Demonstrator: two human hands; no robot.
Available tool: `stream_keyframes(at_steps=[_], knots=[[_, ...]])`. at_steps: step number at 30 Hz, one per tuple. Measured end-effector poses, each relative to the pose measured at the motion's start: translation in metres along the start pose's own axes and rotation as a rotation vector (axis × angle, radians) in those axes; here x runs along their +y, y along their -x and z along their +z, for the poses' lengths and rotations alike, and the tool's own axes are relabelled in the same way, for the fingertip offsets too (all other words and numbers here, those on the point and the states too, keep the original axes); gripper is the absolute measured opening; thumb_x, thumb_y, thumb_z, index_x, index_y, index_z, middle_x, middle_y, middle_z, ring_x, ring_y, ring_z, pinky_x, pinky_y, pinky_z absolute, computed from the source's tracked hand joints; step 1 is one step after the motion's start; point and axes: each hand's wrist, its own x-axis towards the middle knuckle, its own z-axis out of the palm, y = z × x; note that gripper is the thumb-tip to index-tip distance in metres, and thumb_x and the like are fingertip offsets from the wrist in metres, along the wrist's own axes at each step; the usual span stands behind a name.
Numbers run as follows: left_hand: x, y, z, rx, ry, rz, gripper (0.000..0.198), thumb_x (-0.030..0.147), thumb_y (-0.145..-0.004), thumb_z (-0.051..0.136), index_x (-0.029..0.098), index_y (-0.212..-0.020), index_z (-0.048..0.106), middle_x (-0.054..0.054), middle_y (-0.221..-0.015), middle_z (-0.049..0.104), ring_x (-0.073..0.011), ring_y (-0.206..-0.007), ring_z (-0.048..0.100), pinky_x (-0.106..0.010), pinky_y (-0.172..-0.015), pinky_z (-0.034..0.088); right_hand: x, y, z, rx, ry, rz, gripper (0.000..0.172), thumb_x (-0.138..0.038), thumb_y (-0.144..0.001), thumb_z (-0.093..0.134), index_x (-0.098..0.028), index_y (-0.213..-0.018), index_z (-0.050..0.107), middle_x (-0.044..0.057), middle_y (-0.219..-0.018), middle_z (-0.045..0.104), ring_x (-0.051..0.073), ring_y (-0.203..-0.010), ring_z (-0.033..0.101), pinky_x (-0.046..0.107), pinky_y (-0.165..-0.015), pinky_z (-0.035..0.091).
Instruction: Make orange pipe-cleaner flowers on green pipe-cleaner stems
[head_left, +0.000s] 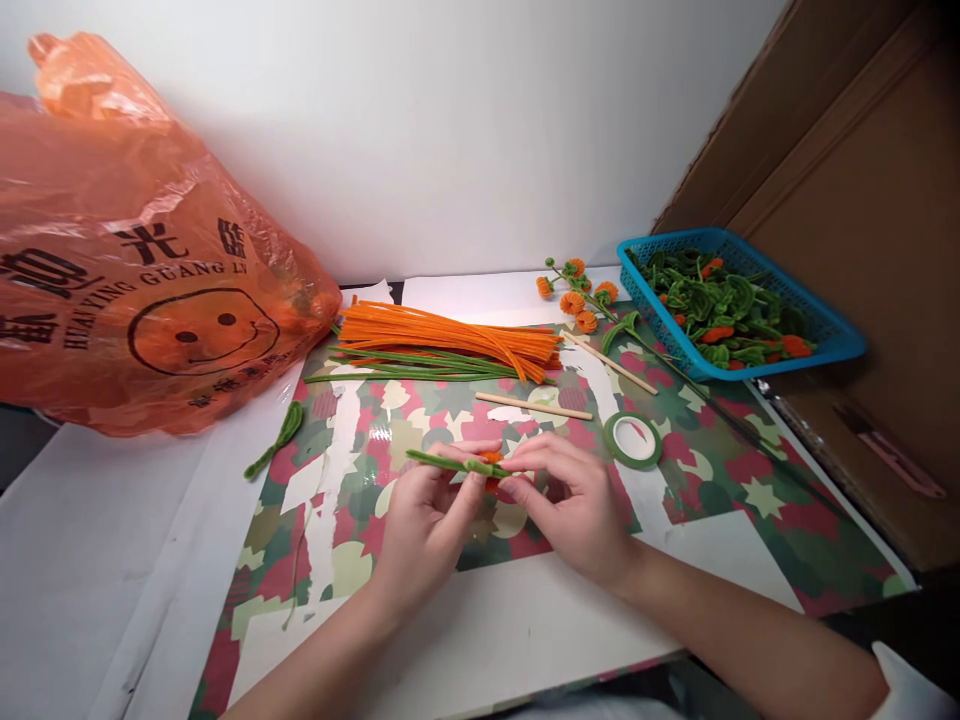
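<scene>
Over the middle of the patterned table sheet, my left hand [435, 505] and my right hand [570, 495] meet around one small piece. It is a green pipe cleaner [439, 459] joined to an orange pipe-cleaner flower [492, 458]. The fingers of my left hand pinch the green part, its stem end sticking out to the left. Thumb and fingertips of my right hand are closed on the other end, beside the orange flower. My fingers hide part of the flower.
Orange pipe cleaners [442, 335] and green ones [420, 366] lie behind my hands, near a wooden stick [532, 406] and green tape roll [607, 440]. A blue basket [836, 335] of pieces, a finished flower stem [675, 370], an orange bag [187, 240] and a green leaf [277, 440] surround them.
</scene>
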Motion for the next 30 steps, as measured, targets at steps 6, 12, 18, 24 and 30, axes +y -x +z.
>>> stream_keyframes(at_steps=[6,12,18,24,30], knots=[[-0.0012,0.0015,0.0016,-0.035,0.036,-0.084,0.011,0.028,-0.091,0.054,0.018,-0.088,0.058,-0.01,-0.106,0.068,-0.0222,-0.1,0.066,-0.027,-0.07,0.057,0.0047,-0.0004,-0.0004,0.005,0.19,-0.242,0.013,-0.007,-0.084,0.06,-0.018,-0.085,0.066,0.006,-0.079,0.066,0.016,-0.074,0.06,0.032,-0.065,0.049],[-0.0016,0.0026,0.0045,0.048,0.118,-0.068,0.011,0.028,-0.088,0.059,0.019,-0.083,0.056,-0.007,-0.107,0.068,-0.021,-0.103,0.064,-0.029,-0.08,0.057,0.0045,0.0002,-0.0007,-0.001,0.345,-0.397,0.014,-0.005,-0.086,0.053,-0.017,-0.088,0.061,0.006,-0.079,0.066,0.017,-0.073,0.058,0.034,-0.064,0.045],[0.0035,0.0019,0.003,0.022,0.281,-0.323,0.019,0.034,-0.08,0.069,0.018,-0.086,0.061,-0.003,-0.097,0.067,-0.0183,-0.093,0.066,-0.027,-0.073,0.06,0.007,0.0007,-0.0035,0.036,0.434,-0.518,0.021,-0.001,-0.084,0.051,-0.017,-0.094,0.06,0.007,-0.081,0.067,0.018,-0.075,0.059,0.035,-0.066,0.044],[0.0057,-0.0021,0.0019,-0.012,0.303,-0.37,0.019,0.034,-0.079,0.07,0.016,-0.082,0.065,-0.002,-0.081,0.066,-0.0154,-0.082,0.066,-0.026,-0.075,0.059,0.01,-0.001,-0.0043,0.024,0.457,-0.551,0.023,-0.001,-0.085,0.049,-0.017,-0.096,0.06,0.007,-0.082,0.068,0.018,-0.077,0.06,0.035,-0.067,0.043],[0.0057,0.0001,0.0034,0.088,0.167,-0.195,0.016,0.029,-0.082,0.067,0.016,-0.073,0.064,-0.006,-0.105,0.066,-0.015,-0.085,0.066,-0.022,-0.069,0.057,0.0054,0.003,0.0039,-0.01,0.249,-0.246,0.012,-0.009,-0.086,0.054,-0.019,-0.084,0.059,0.004,-0.079,0.063,0.016,-0.076,0.057,0.032,-0.066,0.043]])
